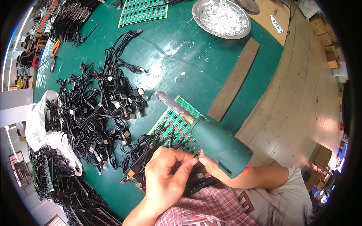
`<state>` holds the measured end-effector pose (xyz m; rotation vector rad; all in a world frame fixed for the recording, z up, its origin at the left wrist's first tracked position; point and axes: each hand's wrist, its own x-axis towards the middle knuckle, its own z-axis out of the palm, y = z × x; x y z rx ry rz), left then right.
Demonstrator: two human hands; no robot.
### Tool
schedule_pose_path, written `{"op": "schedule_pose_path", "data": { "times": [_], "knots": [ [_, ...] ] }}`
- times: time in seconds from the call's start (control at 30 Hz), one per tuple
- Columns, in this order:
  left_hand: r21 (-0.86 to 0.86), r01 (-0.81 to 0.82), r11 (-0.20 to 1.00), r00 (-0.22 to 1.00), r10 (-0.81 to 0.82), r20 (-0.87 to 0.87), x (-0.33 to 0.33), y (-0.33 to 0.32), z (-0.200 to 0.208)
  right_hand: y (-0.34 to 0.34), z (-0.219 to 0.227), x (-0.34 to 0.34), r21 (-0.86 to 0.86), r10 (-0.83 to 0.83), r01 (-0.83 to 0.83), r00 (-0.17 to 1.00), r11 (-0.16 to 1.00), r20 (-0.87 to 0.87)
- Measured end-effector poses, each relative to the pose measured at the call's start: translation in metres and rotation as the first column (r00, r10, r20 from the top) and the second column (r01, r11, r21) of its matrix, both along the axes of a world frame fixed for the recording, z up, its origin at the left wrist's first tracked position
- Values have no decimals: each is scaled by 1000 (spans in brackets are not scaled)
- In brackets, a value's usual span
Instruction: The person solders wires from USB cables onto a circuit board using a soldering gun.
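Note:
My right hand [215, 173] is wrapped round a green-bodied soldering gun [220, 145], whose body covers most of its fingers. The gun's long metal barrel [175, 106] points up and to the left. Beside it, my left hand [166, 175] pinches thumb and forefinger on what looks like a thin wire end [197, 157]; the right thumb tip meets it there. Just beyond both hands lies a green circuit board panel [162, 126], partly hidden by the gun. Black USB cables [141, 152] with red leads spread over its near part.
A large heap of coiled USB cables [100, 101] covers the left of the green table, by a white bag [36, 126]. A brown bar [233, 81] lies to the right. Farther back are a metal bowl [195, 17] of whitish scraps and another board panel [141, 13]. Orange-handled scissors [55, 48] lie far left.

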<state>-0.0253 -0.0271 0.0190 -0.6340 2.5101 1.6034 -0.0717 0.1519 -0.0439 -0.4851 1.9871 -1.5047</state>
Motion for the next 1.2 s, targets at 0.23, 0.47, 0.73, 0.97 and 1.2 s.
{"op": "schedule_pose_path", "data": {
  "times": [0.23,0.47,0.73,0.97,1.2],
  "knots": [
    [-354,110,929,993,-90,72,-14,0,-3,46,34,-2,256,95,-86,995,963,-24],
    [-471,234,850,967,-157,199,-25,-1,-9,95,38,11,374,315,-268,946,888,-72],
    [-443,269,855,953,-170,252,-29,-2,-6,111,28,12,298,287,-230,944,926,-161],
    [-427,254,868,957,-161,242,-30,-2,-7,112,22,15,279,281,-220,938,935,-202],
    [-420,253,871,957,-162,239,-32,-3,-7,120,13,11,193,358,-308,872,932,-333]
  ]
}}
